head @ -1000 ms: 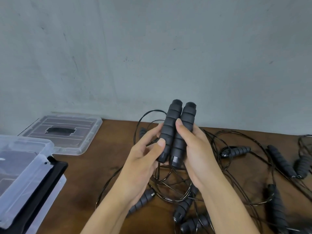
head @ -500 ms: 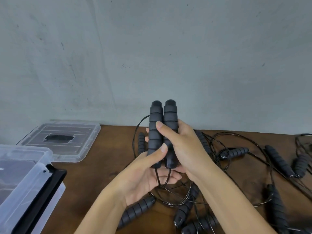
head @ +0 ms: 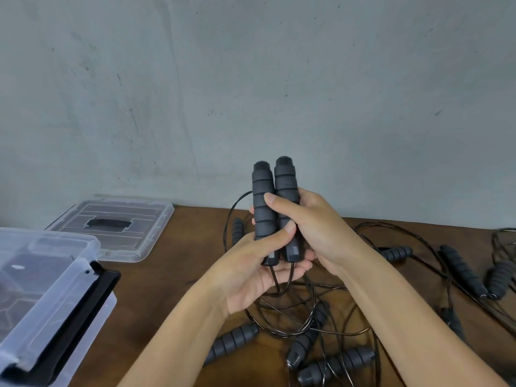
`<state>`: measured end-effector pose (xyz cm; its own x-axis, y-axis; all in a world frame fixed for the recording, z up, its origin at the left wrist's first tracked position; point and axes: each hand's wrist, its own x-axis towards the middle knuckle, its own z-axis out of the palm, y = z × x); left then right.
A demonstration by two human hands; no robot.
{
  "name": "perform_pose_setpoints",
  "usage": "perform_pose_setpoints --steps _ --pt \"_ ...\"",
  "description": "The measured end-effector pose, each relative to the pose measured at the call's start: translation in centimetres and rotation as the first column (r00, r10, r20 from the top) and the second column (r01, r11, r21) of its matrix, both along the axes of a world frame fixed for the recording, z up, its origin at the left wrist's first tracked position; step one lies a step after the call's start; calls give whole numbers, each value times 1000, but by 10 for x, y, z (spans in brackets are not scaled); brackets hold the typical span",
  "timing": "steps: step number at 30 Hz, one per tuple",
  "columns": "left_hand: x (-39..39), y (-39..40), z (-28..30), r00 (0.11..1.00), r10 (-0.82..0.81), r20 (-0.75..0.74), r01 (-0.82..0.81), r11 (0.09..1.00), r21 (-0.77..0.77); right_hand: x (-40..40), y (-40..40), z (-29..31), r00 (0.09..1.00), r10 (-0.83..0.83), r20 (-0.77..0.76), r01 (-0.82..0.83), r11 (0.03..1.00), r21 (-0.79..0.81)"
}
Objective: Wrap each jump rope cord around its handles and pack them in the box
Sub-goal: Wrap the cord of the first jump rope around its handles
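Observation:
Two dark grey foam jump rope handles [head: 275, 188] stand upright side by side above the wooden table [head: 173, 277]. My right hand [head: 312, 230] grips both around their middle. My left hand [head: 251, 275] holds their lower ends from below, thumb pressed on the front. Their thin black cord [head: 282, 286] hangs from the bottom ends in a loop down into the tangle on the table. The clear plastic box [head: 47, 297] with a black latch sits open at the left edge.
The clear lid [head: 117, 227] lies flat at the back left by the grey wall. Several loose handles [head: 231, 342] and tangled cords [head: 413, 247] are spread over the table's middle and right.
The paired handles have turned from tilted to upright and shifted slightly left. My left hand slid down under their lower ends, while my right hand closed further around them.

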<state>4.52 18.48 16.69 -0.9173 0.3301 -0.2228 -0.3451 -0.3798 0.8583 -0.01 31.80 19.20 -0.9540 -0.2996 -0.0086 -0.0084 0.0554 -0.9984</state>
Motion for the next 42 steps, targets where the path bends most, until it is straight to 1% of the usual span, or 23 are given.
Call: perform_pose_setpoints --steps 7,17,20,23,24,25,27,29,32,33,36,38,42 --pt "0 0 1 1000 -24 -14 23 1000 -17 3 7 1 999 35 32 -35 999 0" --pt "-1 -6 0 997 -68 -31 67 998 -7 7 4 0 998 69 2 -68 997 -44" --pt "-6 -11 4 999 -6 -36 7 1000 27 6 6 -9 989 142 41 -136 984 -114" --pt "-17 -21 14 997 53 -54 -49 995 82 13 1 -30 953 290 82 -263 933 -245" --pt "-21 -25 17 995 67 -68 -62 995 83 16 -3 -39 940 329 93 -300 923 -241" --pt "-25 -30 21 993 91 -76 -85 993 76 18 -7 -47 928 357 107 -330 921 -207" --pt "-33 -37 25 986 136 -98 -131 990 60 23 -12 -57 925 369 92 -364 929 -65" --pt "-40 -43 30 976 164 -143 -155 985 73 27 -11 -62 931 364 6 -364 928 85" --pt "-50 -55 40 947 252 -202 -232 966 114 28 -9 -60 913 403 -69 -369 885 283" --pt "-53 -59 45 937 271 -219 -249 961 123 27 -8 -59 908 411 -81 -368 874 318" --pt "-59 -72 56 921 268 -281 -243 963 119 23 -4 -51 923 375 -92 -330 890 314" --pt "-61 -79 58 921 259 -291 -234 965 116 15 6 -41 944 312 -109 -254 896 365" --pt "-60 -84 52 937 242 -250 -221 969 113 -2 27 -14 969 170 -177 -72 887 457"
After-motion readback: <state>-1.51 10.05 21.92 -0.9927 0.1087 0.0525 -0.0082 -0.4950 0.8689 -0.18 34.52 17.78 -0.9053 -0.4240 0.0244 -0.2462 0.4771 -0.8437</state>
